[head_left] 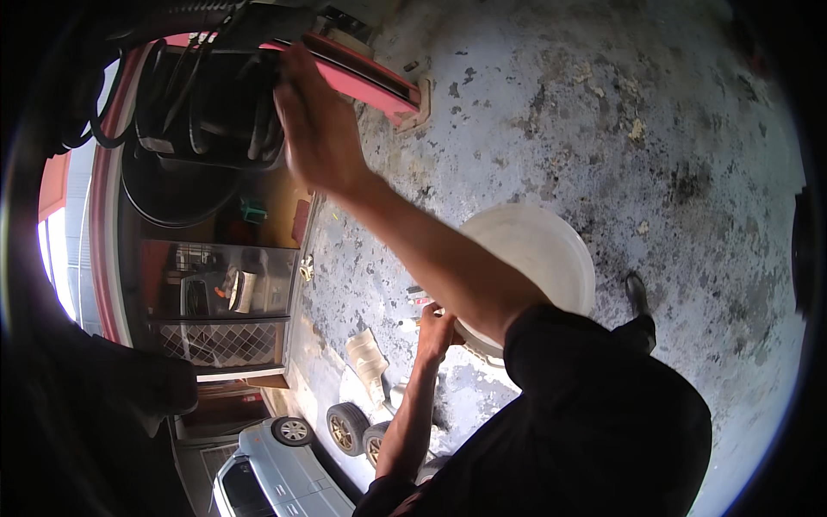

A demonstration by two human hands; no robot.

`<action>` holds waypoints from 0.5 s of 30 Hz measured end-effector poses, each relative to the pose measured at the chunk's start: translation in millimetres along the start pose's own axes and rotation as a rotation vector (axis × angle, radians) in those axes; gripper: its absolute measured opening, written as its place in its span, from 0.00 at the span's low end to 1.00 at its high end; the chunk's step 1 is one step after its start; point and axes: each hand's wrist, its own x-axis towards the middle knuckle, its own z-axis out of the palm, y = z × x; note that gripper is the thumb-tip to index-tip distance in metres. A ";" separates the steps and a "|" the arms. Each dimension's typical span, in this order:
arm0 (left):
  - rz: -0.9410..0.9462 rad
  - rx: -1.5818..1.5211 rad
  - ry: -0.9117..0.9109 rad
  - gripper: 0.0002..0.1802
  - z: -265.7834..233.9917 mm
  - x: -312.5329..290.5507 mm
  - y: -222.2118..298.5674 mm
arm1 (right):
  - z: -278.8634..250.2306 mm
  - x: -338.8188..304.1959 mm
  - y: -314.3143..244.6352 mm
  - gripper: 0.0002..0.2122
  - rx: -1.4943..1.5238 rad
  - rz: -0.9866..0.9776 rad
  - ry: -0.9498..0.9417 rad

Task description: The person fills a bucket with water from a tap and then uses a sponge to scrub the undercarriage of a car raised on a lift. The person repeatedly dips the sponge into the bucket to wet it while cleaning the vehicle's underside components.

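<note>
My right hand [317,129] reaches to the upper left, against dark vehicle parts [215,103] with black hoses or cables. Its fingertips blur into the dark there, so I cannot tell whether they grip anything. Lower down, my left hand [437,332] is closed beside a large round whitish container [547,254]. What those fingers hold, if anything, is too small to make out. My right forearm and black sleeve cover part of the container's rim. Small red and white items lie just past my left hand.
A pink beam [370,84] ends on the worn, peeling grey-blue floor [551,129]. Loose wheels [347,428] and a beige cloth-like piece [368,364] lie lower left, near a light blue car [284,474]. A dark shoe [637,295] stands right of the container.
</note>
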 end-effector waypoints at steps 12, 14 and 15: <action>0.100 -0.062 -0.002 0.32 -11.1 13.5 -23.2 | 8.5 -7.2 -1.5 0.25 0.133 0.019 0.063; 0.143 -0.093 0.017 0.32 -15.7 14.2 -37.2 | 14.4 -42.8 -13.2 0.25 0.115 0.020 0.067; 0.161 -0.113 0.029 0.32 -18.6 11.3 -45.3 | 19.1 -46.3 -10.6 0.26 0.079 0.050 0.057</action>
